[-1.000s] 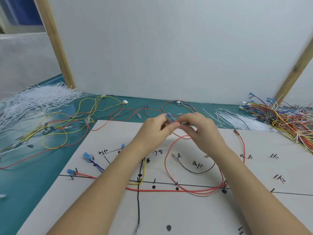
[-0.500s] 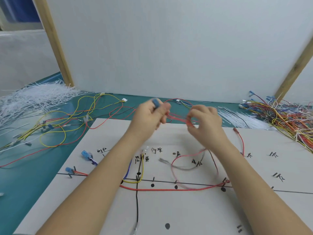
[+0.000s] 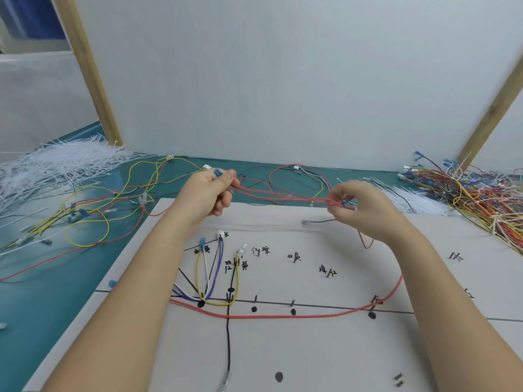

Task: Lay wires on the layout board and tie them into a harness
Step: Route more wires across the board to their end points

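Observation:
The white layout board with black lines, dots and pegs lies in front of me. My left hand grips the blue-terminal end of a red wire above the board's far edge. My right hand pinches the same red strands further along, so they stretch between both hands. From the right hand the wire drops and runs along the board's horizontal line. Yellow, white, blue and black wires lie routed on pegs at the left of the board.
A heap of white cable ties lies at the far left, with loose yellow and red wires beside it on the green table. More ties and a big multicoloured wire pile sit at the far right. A white wall panel stands behind.
My hands have moved apart, the left going left and the right going right. The loose red loop that lay on the board has been drawn up and pulled out between them.

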Available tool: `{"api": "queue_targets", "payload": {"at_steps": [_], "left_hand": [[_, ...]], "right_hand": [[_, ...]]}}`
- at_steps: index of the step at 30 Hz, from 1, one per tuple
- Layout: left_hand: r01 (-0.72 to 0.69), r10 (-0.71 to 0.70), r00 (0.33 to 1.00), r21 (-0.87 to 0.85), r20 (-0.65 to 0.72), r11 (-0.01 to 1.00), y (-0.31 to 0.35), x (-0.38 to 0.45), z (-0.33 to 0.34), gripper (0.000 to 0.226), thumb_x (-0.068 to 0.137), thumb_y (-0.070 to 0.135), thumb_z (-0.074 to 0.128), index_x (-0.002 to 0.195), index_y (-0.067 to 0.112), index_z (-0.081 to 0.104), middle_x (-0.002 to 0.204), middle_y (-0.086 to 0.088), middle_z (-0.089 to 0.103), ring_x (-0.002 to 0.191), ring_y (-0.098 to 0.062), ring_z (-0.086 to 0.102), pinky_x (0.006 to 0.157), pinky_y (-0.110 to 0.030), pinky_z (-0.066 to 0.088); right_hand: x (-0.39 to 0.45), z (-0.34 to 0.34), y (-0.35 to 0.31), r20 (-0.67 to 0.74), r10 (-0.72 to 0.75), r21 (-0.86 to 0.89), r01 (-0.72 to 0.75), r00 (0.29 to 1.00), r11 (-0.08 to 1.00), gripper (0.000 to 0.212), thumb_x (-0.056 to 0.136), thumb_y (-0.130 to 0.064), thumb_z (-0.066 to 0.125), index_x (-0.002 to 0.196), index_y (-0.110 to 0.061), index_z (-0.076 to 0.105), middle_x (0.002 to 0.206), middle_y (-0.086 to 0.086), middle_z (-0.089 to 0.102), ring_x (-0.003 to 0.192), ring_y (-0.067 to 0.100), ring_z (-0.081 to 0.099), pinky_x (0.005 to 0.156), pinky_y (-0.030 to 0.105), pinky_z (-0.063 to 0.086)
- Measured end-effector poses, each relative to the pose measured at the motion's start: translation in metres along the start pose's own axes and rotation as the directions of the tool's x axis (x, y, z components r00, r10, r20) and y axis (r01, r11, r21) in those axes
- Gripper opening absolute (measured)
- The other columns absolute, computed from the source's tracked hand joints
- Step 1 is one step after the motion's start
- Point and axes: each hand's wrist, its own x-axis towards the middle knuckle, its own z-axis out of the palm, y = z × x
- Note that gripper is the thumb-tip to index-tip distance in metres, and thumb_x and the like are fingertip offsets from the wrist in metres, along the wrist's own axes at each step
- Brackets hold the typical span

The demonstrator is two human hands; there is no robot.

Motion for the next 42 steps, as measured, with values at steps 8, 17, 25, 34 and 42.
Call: {"api": "queue_targets", "payload": {"at_steps": [8, 17, 25, 34, 42], "left_hand": [[0.115, -0.140, 0.988, 0.277, 0.070, 0.954, -0.021, 0.005, -0.009, 0.027, 0.097, 0.027, 0.046, 0.077, 0.014, 0.059, 0.041, 0.007, 0.051, 0.034, -0.001, 0.039, 0.036, -0.014, 0.034], [0.157, -0.152, 0.986, -0.065, 0.071, 0.985, -0.023, 0.004, -0.008, 0.027, 0.095, 0.027, 0.049, 0.074, 0.012, 0.056, 0.039, 0.008, 0.040, 0.036, -0.004, 0.031, 0.038, -0.014, 0.026], [0.121, -0.090, 0.974, -0.139, 0.209, 0.983, -0.024, 0.004, 0.000, 0.023, 0.092, 0.026, 0.050, 0.078, 0.011, 0.061, 0.048, 0.008, 0.043, 0.044, -0.005, 0.033, 0.044, -0.016, 0.028], [0.104, -0.070, 0.980, -0.180, 0.187, 0.978, -0.021, 0.003, 0.005, 0.024, 0.096, 0.012, 0.045, 0.081, 0.009, 0.064, 0.055, 0.005, 0.054, 0.050, -0.006, 0.045, 0.046, -0.015, 0.035], [0.017, 0.010, 0.993, -0.216, 0.122, 0.976, -0.016, 0.002, 0.010, 0.033, 0.091, -0.007, 0.037, 0.085, 0.011, 0.063, 0.074, -0.004, 0.060, 0.054, -0.006, 0.054, 0.049, -0.015, 0.042]], "right_hand": [[-0.007, -0.010, 0.008, 0.303, 0.139, 0.216, -0.210, 0.943, 0.953, 0.012, 0.084, -0.029, 0.067, 0.094, -0.036, 0.068, 0.093, -0.014, 0.071, 0.091, 0.000, 0.065, 0.085, 0.019, 0.046], [-0.004, -0.008, 0.012, 0.109, 0.213, 0.198, -0.231, 0.971, 0.953, 0.021, 0.090, -0.029, 0.057, 0.074, -0.021, 0.069, 0.073, -0.008, 0.071, 0.073, 0.003, 0.064, 0.075, 0.025, 0.045], [-0.003, 0.000, -0.010, -0.062, 0.136, 0.301, -0.111, 0.989, 0.947, 0.016, 0.092, -0.027, 0.056, 0.081, -0.027, 0.067, 0.079, -0.011, 0.068, 0.074, -0.002, 0.059, 0.070, 0.011, 0.042], [-0.003, 0.033, -0.026, 0.124, 0.016, 0.118, -0.031, 0.992, 0.993, 0.023, 0.087, -0.015, 0.060, 0.086, -0.038, 0.058, 0.070, -0.007, 0.055, 0.057, 0.005, 0.048, 0.052, 0.015, 0.041], [0.000, 0.017, -0.018, -0.324, -0.011, 0.101, 0.046, 0.946, 0.994, 0.033, 0.077, -0.017, 0.073, 0.105, -0.028, 0.061, 0.079, -0.017, 0.046, 0.073, 0.006, 0.048, 0.067, 0.017, 0.040]]}}
